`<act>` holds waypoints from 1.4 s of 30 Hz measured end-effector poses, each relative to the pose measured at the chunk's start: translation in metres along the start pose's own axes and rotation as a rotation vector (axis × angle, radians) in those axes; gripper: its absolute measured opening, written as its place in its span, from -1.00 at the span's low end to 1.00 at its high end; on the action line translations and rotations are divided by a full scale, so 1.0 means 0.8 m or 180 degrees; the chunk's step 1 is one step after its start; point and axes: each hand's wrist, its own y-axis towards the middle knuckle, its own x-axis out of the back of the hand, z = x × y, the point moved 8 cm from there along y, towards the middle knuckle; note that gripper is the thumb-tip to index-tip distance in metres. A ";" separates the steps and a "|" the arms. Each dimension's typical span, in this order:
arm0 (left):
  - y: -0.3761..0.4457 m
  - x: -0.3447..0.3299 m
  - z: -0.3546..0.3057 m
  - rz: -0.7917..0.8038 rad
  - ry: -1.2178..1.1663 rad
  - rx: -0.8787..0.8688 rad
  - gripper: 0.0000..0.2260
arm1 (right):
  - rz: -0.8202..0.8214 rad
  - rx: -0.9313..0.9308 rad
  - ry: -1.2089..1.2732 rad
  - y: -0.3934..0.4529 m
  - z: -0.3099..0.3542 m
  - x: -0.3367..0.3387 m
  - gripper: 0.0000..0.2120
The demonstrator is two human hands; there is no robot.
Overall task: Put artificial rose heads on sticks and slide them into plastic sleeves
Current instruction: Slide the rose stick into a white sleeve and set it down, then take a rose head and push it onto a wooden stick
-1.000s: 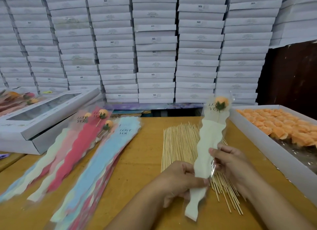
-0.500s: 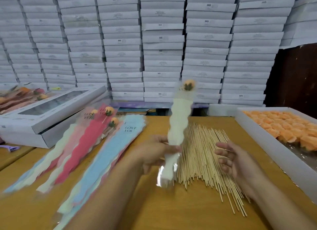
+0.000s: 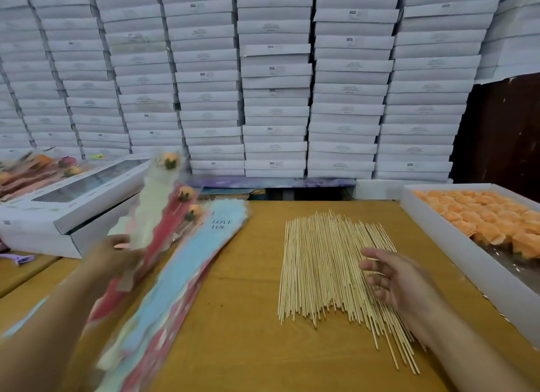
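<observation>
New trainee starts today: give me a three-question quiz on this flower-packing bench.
1. True or false: the right hand grips a stick.
2. What does the left hand hold? A) blue sleeve B) cream plastic sleeve with an orange rose C) box lid
3. Fill in: the tray of orange rose heads lies to the ___ of the pile of thin wooden sticks.

Key: 1 false, it hovers open; 2 B, the cream sleeve; 3 right.

Single head-worn view, looking forward and down, close over table (image 3: 248, 318)
</observation>
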 end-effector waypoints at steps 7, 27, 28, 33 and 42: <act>-0.006 -0.005 0.025 -0.0688 0.2353 -0.0735 -0.59 | 0.0041 -0.0015 -0.0066 0.001 -0.001 -0.002 -0.80; -0.102 -0.146 -0.142 0.0168 0.1027 -0.1703 -0.60 | 0.0018 -0.0019 -0.0189 -0.002 0.000 -0.002 -0.81; -0.118 -0.167 -0.148 0.0349 0.0891 -0.1753 -0.59 | 0.0005 -0.0024 -0.0176 -0.002 0.000 -0.001 -0.81; -0.197 -0.271 -0.155 0.1321 0.0925 -0.2120 -0.53 | -0.0058 -0.0047 -0.0156 -0.002 -0.001 0.002 -0.81; -0.221 -0.331 -0.118 0.1984 0.1681 -0.2190 -0.47 | -0.0208 0.0223 -0.1188 -0.019 0.023 -0.005 -0.80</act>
